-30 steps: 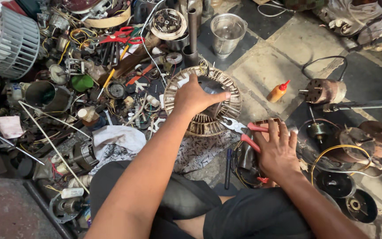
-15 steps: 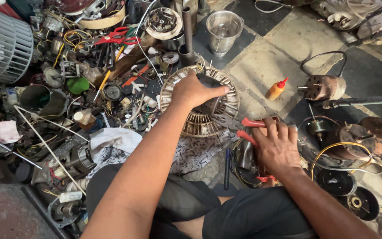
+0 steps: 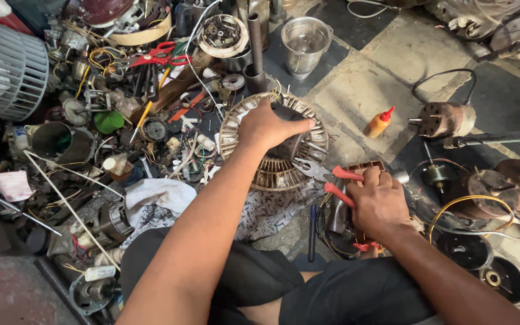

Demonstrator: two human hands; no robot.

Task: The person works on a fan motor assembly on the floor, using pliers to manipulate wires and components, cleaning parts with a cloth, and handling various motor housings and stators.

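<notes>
The left hand [image 3: 269,126] reaches forward from the near side and rests palm down on the far rim of a round metal motor stator [image 3: 274,141], its fingers spread and curled over the ring with the thumb pointing right along the edge. The stator lies flat on the floor [image 3: 356,90] in the middle of the scene, its ring of metal slots facing up, its near edge on a patterned cloth [image 3: 272,210]. The right hand [image 3: 380,201] sits just right of and nearer than the stator, closed around the red handles of a pair of pliers [image 3: 326,177]; the pliers' metal nose points left and touches the stator's near right edge. Under this hand lies a dark bundle of parts and wires [image 3: 338,229]. To the far right of the stator stands a small orange bottle with a red tip [image 3: 378,123], and further right a rusty small motor [image 3: 446,119]. A steel cup [image 3: 305,42] stands on the far side. The left half of the floor is crowded with loose parts, red scissors [image 3: 160,54], a screwdriver with a yellow handle [image 3: 145,114] and a grey fan cage [image 3: 13,75] at the far left. A white rag [image 3: 157,195] lies near the person's left knee.
</notes>
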